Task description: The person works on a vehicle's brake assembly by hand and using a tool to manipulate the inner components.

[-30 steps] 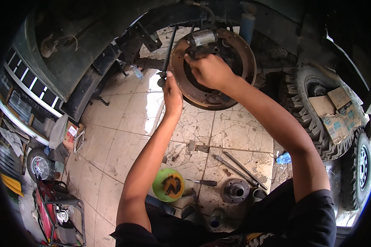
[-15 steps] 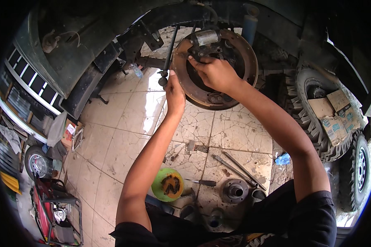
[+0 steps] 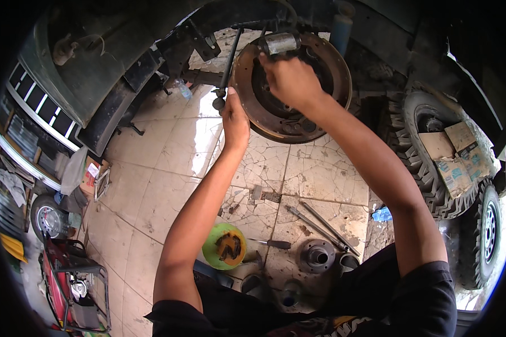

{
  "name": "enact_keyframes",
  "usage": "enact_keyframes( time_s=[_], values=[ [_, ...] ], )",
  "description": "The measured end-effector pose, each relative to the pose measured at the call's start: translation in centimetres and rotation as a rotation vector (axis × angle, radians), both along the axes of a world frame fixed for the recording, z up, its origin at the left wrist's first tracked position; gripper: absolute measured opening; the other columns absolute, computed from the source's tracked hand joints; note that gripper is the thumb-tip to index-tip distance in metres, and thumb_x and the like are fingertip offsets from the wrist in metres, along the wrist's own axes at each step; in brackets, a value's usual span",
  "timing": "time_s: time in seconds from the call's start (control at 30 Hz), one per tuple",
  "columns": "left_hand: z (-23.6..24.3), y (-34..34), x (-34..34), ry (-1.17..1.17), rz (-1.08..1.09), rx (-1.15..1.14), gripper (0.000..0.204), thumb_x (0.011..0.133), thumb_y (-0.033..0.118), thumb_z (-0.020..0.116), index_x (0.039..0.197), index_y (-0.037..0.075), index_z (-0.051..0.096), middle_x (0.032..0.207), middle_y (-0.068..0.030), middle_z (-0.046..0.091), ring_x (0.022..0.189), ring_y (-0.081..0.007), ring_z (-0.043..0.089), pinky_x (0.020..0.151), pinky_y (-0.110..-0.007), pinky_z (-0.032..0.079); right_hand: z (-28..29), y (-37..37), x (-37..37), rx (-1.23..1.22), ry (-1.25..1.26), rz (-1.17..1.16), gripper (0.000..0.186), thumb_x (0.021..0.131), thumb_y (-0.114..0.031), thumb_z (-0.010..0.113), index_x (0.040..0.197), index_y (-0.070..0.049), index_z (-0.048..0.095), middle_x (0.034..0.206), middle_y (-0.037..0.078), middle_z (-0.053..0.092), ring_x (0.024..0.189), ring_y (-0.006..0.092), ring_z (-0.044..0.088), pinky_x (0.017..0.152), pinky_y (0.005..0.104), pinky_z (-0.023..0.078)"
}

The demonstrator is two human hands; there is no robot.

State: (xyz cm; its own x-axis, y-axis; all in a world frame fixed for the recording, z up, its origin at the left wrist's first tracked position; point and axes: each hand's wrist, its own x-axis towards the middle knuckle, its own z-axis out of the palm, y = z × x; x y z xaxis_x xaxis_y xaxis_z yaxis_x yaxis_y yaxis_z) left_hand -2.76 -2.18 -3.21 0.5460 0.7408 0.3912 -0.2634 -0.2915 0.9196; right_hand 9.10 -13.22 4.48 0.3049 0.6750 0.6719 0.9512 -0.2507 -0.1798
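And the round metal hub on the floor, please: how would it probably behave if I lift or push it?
The hub would probably feel heavy for its size, as it looks like thick metal. It should be stiff, with no soft part visible. Seeming to lie flat on its wide flange, it would likely slide on the tiled floor before tipping.

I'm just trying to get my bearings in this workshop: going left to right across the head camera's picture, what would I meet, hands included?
Red machine with a dark frame → plastic bottle → left hand → right hand → blue cylinder → big chunky-treaded tyre.
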Motion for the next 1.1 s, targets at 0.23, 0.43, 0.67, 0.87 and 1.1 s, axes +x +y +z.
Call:
enact_keyframes(
  time_s=[0.23, 0.43, 0.67, 0.87, 1.1],
  values=[
    [0.5, -0.6, -0.1, -0.051, -0.092, -0.09, 0.061, 0.104, 0.045, 0.032, 0.135, -0.005, 0.045, 0.13, -0.0168, 0.055, 0.12, -0.0204, 0.049, 0.102, -0.029, 0.036, -3.8, 0.2, -2.3, 0.102, -0.143, 0.154, 0.044, 0.081, -0.009, 0.057, 0.124, -0.007, 0.06, 0.082, 0.02, 0.067, 0.065, 0.0362, 0.067, 0.06, 0.0453, 0.055],
    [-0.2, 0.3, 0.1, -0.078, -0.077, -0.019, 0.06, 0.104, 0.045, 0.032, 0.136, -0.005, 0.045, 0.129, -0.0152, 0.055, 0.117, -0.0197, 0.05, 0.101, -0.029, 0.036, -0.2, -0.1, 0.4, 0.028, -0.039, 0.031, 0.042, 0.082, -0.012, 0.059, 0.124, -0.01, 0.062, 0.07, 0.017, 0.066, 0.063, 0.0355, 0.066, 0.059, 0.0449, 0.055],
    [0.2, -0.3, -0.1, -0.025, -0.044, -0.042, 0.061, 0.104, 0.045, 0.032, 0.136, -0.005, 0.044, 0.13, -0.0146, 0.054, 0.118, -0.0193, 0.049, 0.101, -0.029, 0.036, -0.9, -0.2, 0.4, 0.008, -0.06, 0.007, 0.041, 0.082, -0.01, 0.059, 0.123, -0.012, 0.063, 0.074, 0.015, 0.067, 0.066, 0.0355, 0.066, 0.061, 0.044, 0.055],
    [-0.4, 0.4, 0.1, -0.081, -0.043, -0.016, 0.066, 0.101, 0.054, 0.034, 0.128, -0.004, 0.05, 0.121, -0.0108, 0.058, 0.111, -0.0162, 0.051, 0.097, -0.029, 0.039, -1.8, 0.0, -0.6, 0.121, 0.02, 0.086, 0.047, 0.082, -0.011, 0.058, 0.128, -0.002, 0.057, 0.09, 0.023, 0.066, 0.073, 0.0367, 0.068, 0.066, 0.0451, 0.056],
    [0.3, -0.4, -0.2, -0.098, -0.133, -0.082, 0.06, 0.104, 0.045, 0.034, 0.142, -0.001, 0.04, 0.133, -0.0111, 0.053, 0.121, -0.0163, 0.049, 0.102, -0.028, 0.036, -3.5, -0.3, -0.4, 0.312, 0.143, 0.217, 0.042, 0.086, -0.003, 0.058, 0.127, 0.001, 0.056, 0.092, 0.024, 0.066, 0.079, 0.0379, 0.066, 0.067, 0.0424, 0.052]
  ],
)
